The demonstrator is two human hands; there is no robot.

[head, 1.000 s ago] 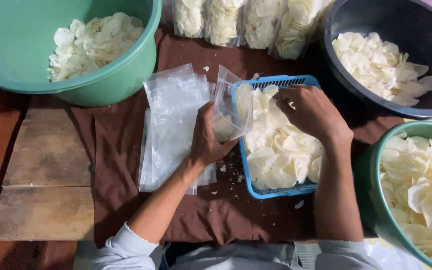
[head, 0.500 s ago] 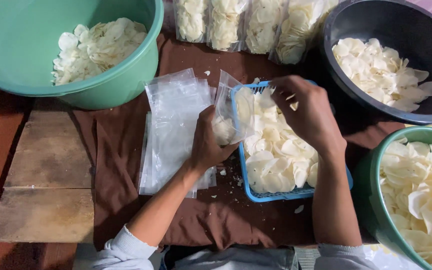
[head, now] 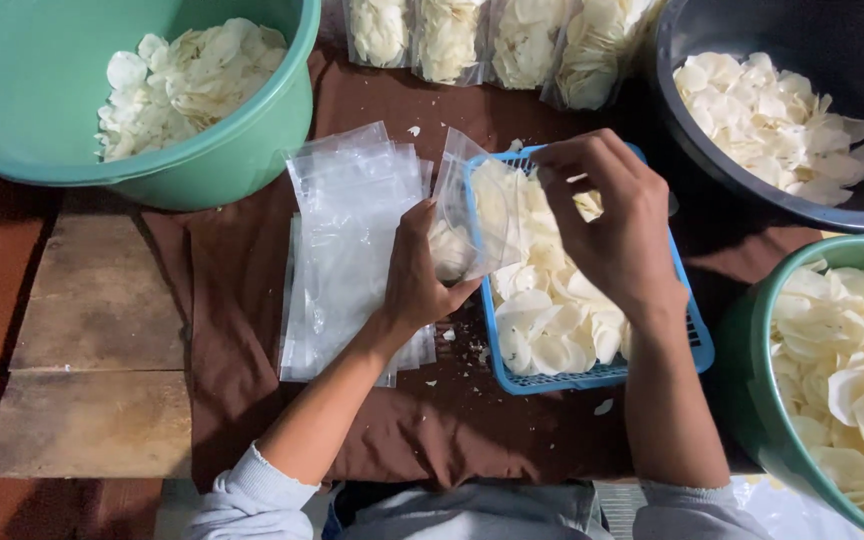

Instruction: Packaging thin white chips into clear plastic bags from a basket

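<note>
My left hand (head: 420,272) grips a small clear plastic bag (head: 468,205) with a few pale chips in its bottom, held open against the left rim of a blue plastic basket (head: 697,345). My right hand (head: 612,215) hovers over the basket near the bag's mouth, fingers pinched on several thin white chips (head: 588,205). The basket is heaped with the same pale chips (head: 547,320). A stack of empty clear bags (head: 347,240) lies flat on the brown cloth just left of my left hand.
A green basin (head: 242,160) of chips stands far left, a dark basin (head: 712,150) of chips far right, another green basin (head: 752,400) near right. Several filled bags (head: 492,40) line the far edge. Wooden boards (head: 92,340) lie left on the brown cloth (head: 242,390).
My right hand has lifted from the basket's chips and moved left toward the open bag with chips in its fingers. The left hand keeps holding the bag in place.
</note>
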